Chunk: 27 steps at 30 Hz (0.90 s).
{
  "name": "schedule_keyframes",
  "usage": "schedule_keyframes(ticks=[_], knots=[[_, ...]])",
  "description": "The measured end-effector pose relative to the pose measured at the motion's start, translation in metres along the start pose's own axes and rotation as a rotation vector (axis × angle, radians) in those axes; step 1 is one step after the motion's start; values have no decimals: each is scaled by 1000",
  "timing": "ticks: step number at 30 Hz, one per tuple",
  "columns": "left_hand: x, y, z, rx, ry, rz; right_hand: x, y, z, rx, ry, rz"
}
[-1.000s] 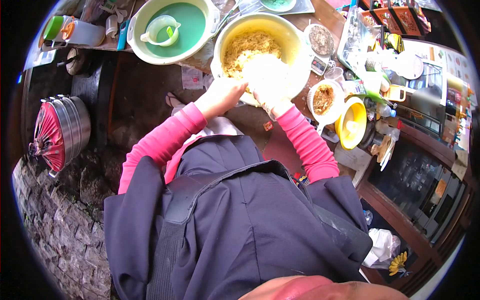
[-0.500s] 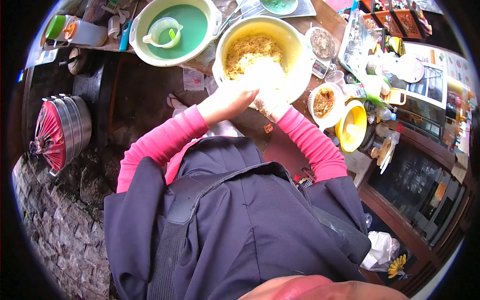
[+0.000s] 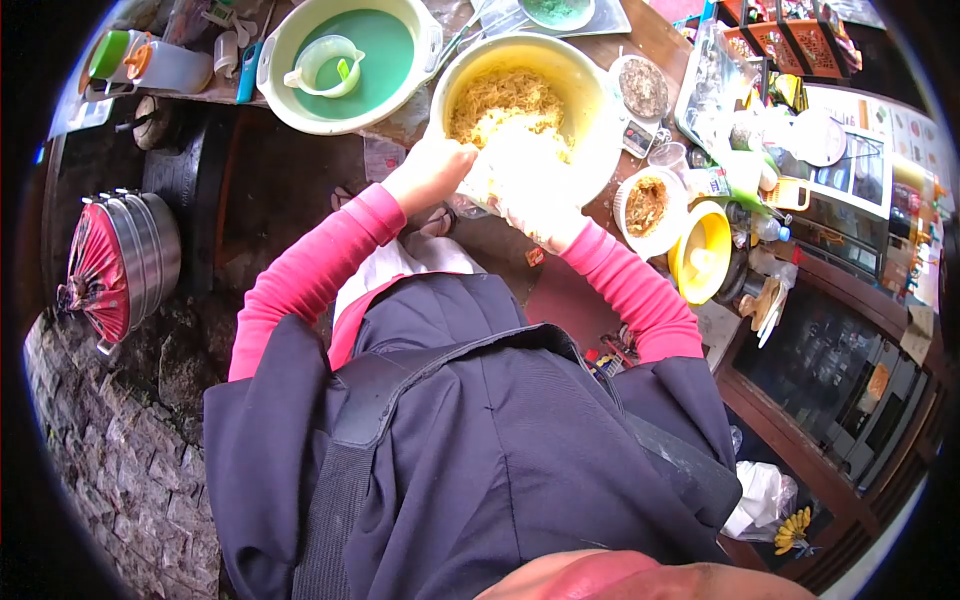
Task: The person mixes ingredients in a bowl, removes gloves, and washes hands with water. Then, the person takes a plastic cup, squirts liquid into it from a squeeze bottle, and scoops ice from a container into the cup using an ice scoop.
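A large cream basin (image 3: 603, 150) holds a heap of shredded yellow food (image 3: 510, 100). At the basin's near left rim is my left hand (image 3: 432, 172), its fingers wrapped around the edge. My right hand (image 3: 540, 215) is at the near side of the basin, coated with bits of the food. Strong glare washes out its fingers and the food by them, so their pose is hidden. To the right of the basin stands a small white tub (image 3: 650, 210) with a brownish-orange filling.
A basin of green liquid (image 3: 385, 100) with a measuring jug (image 3: 330, 68) floating in it stands to the left. A kitchen scale (image 3: 638, 138) bearing a bowl and a yellow bowl (image 3: 710, 250) are on the right. A steamer pot (image 3: 140, 255) stands far left.
My left hand has moved left, away from my right hand, onto the basin's rim. My right hand has shifted slightly right and down.
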<state>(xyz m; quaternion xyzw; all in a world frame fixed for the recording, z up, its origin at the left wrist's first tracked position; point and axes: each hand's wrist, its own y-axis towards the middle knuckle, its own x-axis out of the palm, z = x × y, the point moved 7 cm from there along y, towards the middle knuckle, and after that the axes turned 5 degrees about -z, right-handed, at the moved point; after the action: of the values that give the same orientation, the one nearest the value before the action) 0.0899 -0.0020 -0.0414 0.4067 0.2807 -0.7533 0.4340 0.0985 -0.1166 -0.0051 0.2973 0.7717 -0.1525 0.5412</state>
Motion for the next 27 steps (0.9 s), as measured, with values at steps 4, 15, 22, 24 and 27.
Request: schedule_keyframes(ticks=[4,15,22,24,27], knots=[[-19,-2,-22,-146,-14,100,-24,23,-13,-9,-56,-131],[-28,-17,42,35,-245,194,-36,-12,46,212,23,-73],[15,-4,49,35,-321,181,-26,-31,32,242,-98,24],[19,-5,43,16,-328,206,-27,-34,27,238,-129,36],[22,-6,34,-16,-354,200,-30,-35,22,217,-168,50]])
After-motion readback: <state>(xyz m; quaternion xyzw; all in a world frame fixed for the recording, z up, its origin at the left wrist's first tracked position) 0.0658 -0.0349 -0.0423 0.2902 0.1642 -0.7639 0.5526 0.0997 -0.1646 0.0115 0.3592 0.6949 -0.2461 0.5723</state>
